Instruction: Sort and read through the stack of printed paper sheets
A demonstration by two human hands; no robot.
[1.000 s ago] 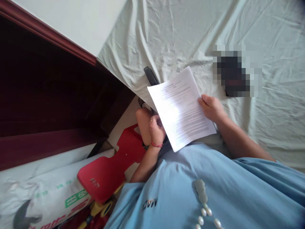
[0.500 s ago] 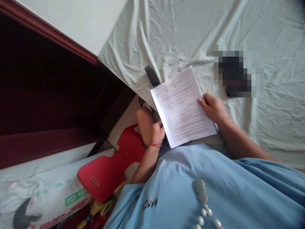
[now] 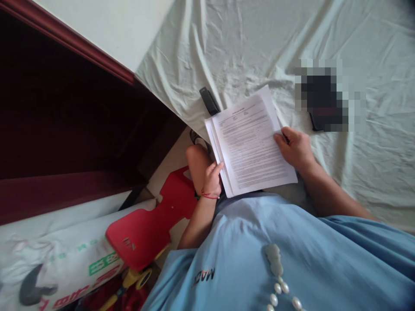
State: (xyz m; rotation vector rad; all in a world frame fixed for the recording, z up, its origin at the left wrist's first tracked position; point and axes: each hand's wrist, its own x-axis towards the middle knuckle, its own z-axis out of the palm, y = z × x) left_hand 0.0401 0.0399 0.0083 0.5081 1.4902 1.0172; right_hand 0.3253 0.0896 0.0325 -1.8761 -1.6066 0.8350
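Note:
Printed paper sheets lie in a loose stack above my lap, their left edges fanned so a lower sheet shows. My left hand pinches the stack's lower left edge, a finger resting on top of the paper. On the right edge, my right hand grips the sheets with the thumb on top; its other fingers are partly hidden. Just past the upper left corner of the paper, a black stapler-like object rests on the pale sheet.
A wrinkled pale bedsheet spreads ahead. On its right lies a dark, pixelated object. Dark red wooden furniture stands at the left. Below it are a red plastic seat-like piece and a white printed sack.
The top sheet has shifted right, uncovering a strip of the sheet beneath. My left hand's finger now shows on top of the left edge. My right hand has moved slightly right with the paper.

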